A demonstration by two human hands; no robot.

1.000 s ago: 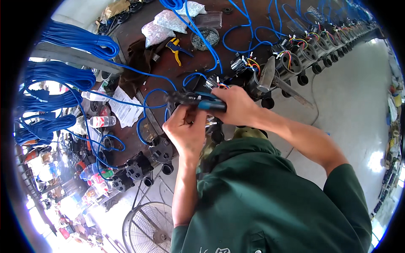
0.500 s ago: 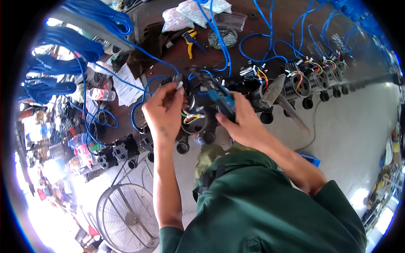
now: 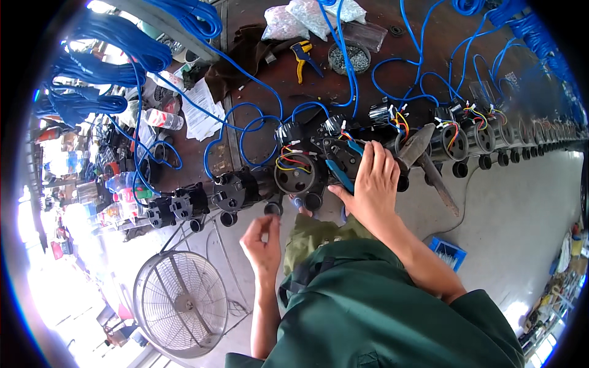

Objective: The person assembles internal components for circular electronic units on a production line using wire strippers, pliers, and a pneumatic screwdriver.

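Note:
My right hand (image 3: 375, 184) is around a pair of pliers with spread blue handles (image 3: 339, 176). Its thumb lies by the lower handle, the fingers by the upper one, and the pliers' dark head rests over the row of housings. My left hand (image 3: 262, 244) is apart from the row, low and in front of it, its fingers curled in; whatever may be in them is hidden. Between the hands stands an open round black housing (image 3: 299, 175) with red and yellow wires. Its black cap (image 3: 288, 134) sits behind it on a blue cable.
A hammer (image 3: 423, 153) lies across the housings to the right. Closed black housings (image 3: 235, 190) stand at the left. Yellow-handled pliers (image 3: 301, 60), a bowl of small metal parts (image 3: 350, 56) and bags (image 3: 286, 23) lie behind. A large fan (image 3: 181, 303) stands on the floor.
My left hand has drawn back from the row toward me, off a small white piece at its fingertips. The blue-handled pliers have come down onto the housings with my right hand.

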